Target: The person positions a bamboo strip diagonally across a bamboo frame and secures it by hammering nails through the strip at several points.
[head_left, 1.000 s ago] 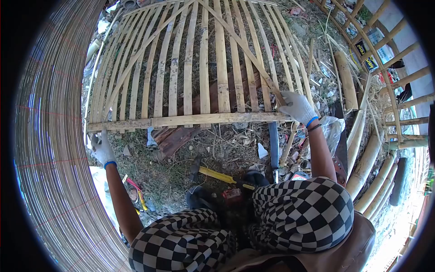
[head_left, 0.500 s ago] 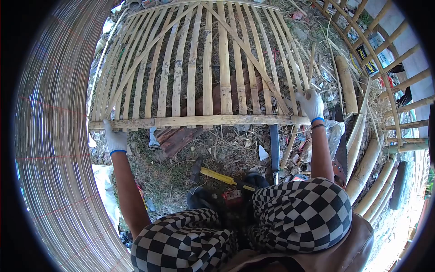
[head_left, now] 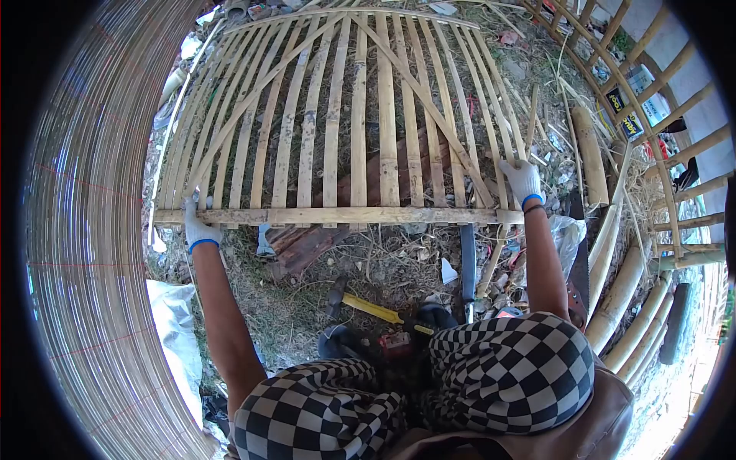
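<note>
A slatted bamboo panel (head_left: 345,218) with a cross rail and two diagonal braces spreads out in front of me. My left hand (head_left: 202,230), in a white glove with a blue cuff, is closed around the near rail close to its left end. At the right near corner, my gloved right hand (head_left: 523,182) grips the panel's edge, its fingertips partly hidden. Below the rail, a machete-like blade (head_left: 468,264) lies on the ground. A hammer (head_left: 372,308) with a yellow handle rests by my feet. Under the slats shows a reddish-brown wooden plank (head_left: 307,244).
Rolled or hanging slat blind (head_left: 92,230) borders the left side. A white sack (head_left: 175,322) lies beside it. On the right are a saw (head_left: 576,261), several bamboo poles (head_left: 613,307) and a bamboo lattice (head_left: 652,126). Litter and dry grass cover the ground.
The view has shifted slightly, so the panel and tools appear a little lower and to the right. My left hand sits higher over the rail. Both hands still hold the panel.
</note>
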Tool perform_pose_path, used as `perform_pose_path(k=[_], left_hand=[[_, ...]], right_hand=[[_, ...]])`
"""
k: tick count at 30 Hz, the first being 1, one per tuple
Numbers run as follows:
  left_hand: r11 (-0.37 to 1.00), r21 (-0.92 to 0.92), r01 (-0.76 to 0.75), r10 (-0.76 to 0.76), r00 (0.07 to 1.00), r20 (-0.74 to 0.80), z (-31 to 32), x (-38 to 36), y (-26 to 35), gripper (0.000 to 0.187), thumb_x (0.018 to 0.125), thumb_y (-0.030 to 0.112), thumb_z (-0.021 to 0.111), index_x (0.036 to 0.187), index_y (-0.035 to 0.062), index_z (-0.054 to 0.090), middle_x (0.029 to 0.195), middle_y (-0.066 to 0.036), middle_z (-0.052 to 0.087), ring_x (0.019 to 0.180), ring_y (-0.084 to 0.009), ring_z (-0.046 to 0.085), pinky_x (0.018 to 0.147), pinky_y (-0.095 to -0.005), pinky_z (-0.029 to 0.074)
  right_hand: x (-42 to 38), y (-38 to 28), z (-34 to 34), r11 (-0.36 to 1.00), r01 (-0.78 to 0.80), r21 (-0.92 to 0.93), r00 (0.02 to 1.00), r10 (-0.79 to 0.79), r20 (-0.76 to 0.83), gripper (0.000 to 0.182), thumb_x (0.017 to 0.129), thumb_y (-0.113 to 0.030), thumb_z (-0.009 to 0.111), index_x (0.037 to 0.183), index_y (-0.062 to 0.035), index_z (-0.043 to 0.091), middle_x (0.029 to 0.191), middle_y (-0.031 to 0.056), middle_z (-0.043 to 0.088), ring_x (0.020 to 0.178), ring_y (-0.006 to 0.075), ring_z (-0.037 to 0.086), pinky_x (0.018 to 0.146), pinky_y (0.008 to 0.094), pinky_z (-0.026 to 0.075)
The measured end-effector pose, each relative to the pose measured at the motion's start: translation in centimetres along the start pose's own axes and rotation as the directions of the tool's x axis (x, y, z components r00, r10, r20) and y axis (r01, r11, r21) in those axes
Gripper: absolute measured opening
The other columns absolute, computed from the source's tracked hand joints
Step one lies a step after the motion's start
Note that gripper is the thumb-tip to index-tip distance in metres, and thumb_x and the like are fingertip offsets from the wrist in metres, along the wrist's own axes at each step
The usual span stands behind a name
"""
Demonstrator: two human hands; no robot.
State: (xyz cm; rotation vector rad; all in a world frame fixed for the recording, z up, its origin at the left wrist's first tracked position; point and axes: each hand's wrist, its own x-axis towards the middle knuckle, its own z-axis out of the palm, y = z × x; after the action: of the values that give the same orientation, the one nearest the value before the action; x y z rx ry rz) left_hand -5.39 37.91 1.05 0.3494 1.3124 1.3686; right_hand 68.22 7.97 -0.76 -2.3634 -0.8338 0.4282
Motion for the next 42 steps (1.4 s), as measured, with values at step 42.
perform_pose_path(k=[42], left_hand=[[0.99, -0.095, 0.105, -0.094, 0.988, 0.119, -5.8, -9.9, 0.5, 0.069, 0.108, 0.051, 0.071, 0.158, 0.0077, 0.05, 0.158, -0.016, 0.056, 0.151, -0.0395, 0.047, 0.125, -0.058, 0.039]], right_hand=[[-7.2, -15.8, 4.8, 0.813, 0.563, 0.148, 0.802, -0.581, 0.139, 0.04, 0.086, -0.014, 0.086, 0.124, -0.0056, 0.079, 0.103, 0.0153, 0.082, 0.08, 0.0246, 0.075, 0.078, 0.0381, 0.062]])
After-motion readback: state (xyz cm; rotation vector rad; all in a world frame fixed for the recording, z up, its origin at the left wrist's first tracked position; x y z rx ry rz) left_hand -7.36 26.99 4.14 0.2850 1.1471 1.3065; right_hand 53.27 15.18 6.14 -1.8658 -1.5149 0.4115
